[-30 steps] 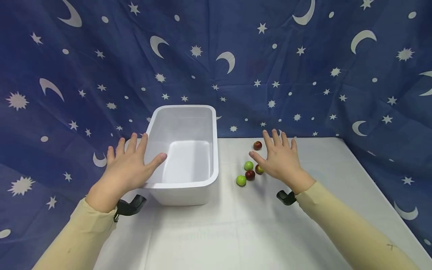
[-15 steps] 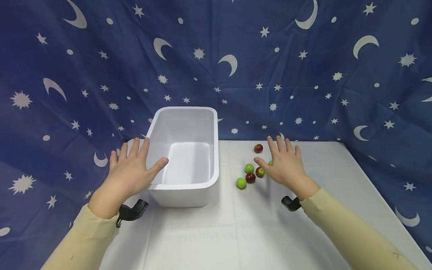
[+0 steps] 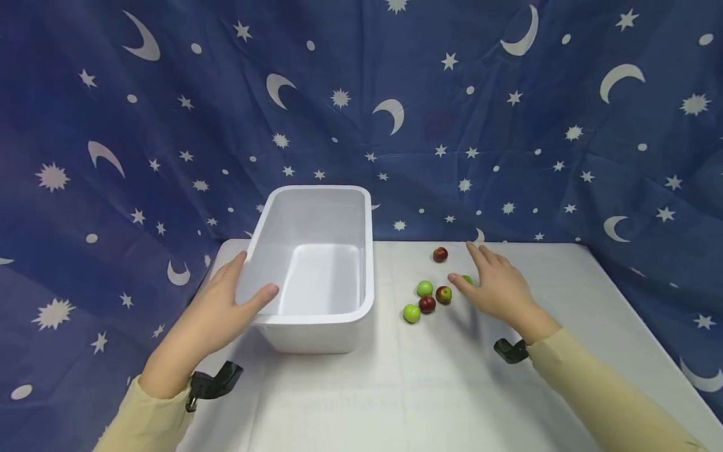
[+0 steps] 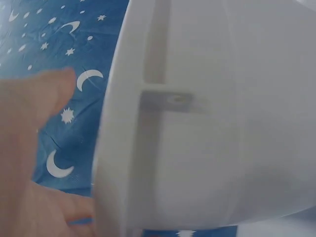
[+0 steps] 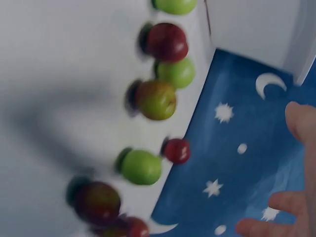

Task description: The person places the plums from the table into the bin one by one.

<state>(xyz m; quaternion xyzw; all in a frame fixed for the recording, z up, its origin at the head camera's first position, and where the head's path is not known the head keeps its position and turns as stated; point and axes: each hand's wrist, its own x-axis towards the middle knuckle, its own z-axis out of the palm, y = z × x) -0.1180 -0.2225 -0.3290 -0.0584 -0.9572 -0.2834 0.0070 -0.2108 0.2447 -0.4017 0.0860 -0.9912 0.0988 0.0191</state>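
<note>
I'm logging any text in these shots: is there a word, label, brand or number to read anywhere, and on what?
None: no readable text in any view.
The white bin is plain, with no label showing.
The blue cloth bears only printed moons and stars, no letters.
The small fruits and white table carry no stickers or marks.

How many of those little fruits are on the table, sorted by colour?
Green fruits: 3
Red fruits: 4, two of them blurred at the bottom edge of the right wrist view
Mixed red-green fruit: 1
Total: 8
</note>
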